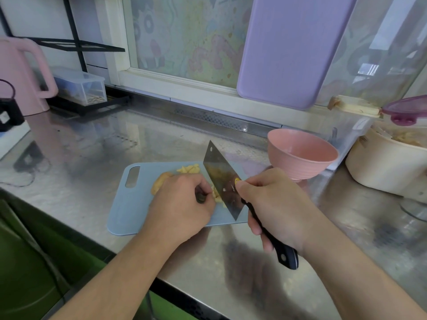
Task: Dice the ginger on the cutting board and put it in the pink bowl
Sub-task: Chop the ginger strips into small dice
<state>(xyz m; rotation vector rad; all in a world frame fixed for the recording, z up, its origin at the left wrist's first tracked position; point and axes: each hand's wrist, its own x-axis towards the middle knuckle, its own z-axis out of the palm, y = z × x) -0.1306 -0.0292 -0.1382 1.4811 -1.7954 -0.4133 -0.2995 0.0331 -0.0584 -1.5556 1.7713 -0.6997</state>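
Note:
A light blue cutting board lies on the steel counter. On it are a yellow ginger chunk, a small heap of cut strips at the far edge, and some pieces beside the blade. My left hand sits with curled fingers over the ginger, pinning it against the board; what lies under it is hidden. My right hand grips the black handle of a cleaver, whose blade stands next to my left fingers. The pink bowl stands just right of the board.
A purple board leans on the window behind. A cream pot and a clear container stand at the right. A pink kettle, a clear lidded box and a black rack fill the back left. The counter edge runs near me.

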